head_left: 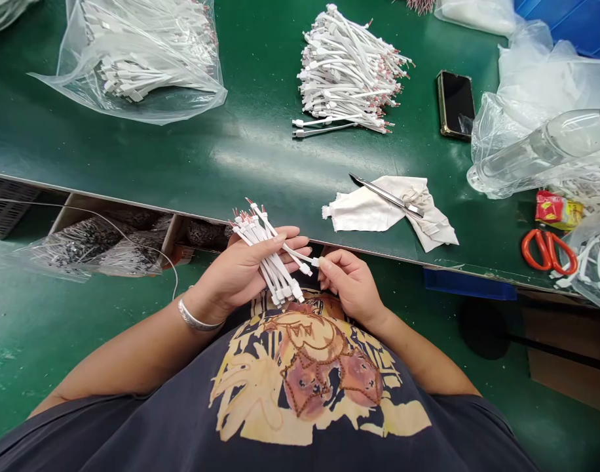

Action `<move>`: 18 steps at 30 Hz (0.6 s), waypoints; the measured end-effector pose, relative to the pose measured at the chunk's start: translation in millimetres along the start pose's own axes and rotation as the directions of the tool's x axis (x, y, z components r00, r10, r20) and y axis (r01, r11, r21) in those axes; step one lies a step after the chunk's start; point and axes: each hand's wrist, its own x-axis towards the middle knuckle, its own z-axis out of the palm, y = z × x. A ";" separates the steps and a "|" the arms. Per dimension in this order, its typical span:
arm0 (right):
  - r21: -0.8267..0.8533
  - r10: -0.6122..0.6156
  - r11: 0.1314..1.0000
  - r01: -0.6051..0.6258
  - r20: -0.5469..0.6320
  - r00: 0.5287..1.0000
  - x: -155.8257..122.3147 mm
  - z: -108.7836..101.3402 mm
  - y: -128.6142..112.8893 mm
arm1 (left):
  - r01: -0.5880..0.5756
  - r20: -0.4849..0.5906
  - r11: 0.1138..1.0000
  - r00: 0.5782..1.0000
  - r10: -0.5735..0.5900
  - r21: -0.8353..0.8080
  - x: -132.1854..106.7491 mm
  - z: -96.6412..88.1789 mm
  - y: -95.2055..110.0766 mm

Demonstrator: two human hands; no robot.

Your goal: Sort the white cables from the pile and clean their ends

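Observation:
A bundle of short white cables (pixel 273 262) lies across the palm of my left hand (pixel 251 269), its thumb pressed over them. Their plug ends point toward my body and the reddish bare wire ends point to the bench. My right hand (pixel 352 282) pinches the plug end of one white cable (pixel 297 254) that angles out of the bundle to the right. Beyond my hands, a big pile of similar cables (pixel 349 72) lies on the green bench (pixel 261 164). Tweezers (pixel 386 195) rest on a crumpled white cloth (pixel 373 213) right of my hands.
A clear bag of cables (pixel 147 59) lies at the far left. On the right are a phone (pixel 456 105), a clear plastic bottle (pixel 540 147), orange-handled scissors (pixel 548 251) and a red-yellow packet (pixel 558 210). Bags of small parts (pixel 118 252) sit below the bench edge.

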 end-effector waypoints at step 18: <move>0.329 0.322 0.870 -0.368 0.188 0.928 2.9 0.1 -1.8 | -0.053 0.023 0.999 0.998 0.053 0.009 3.1 -2.6 -1.0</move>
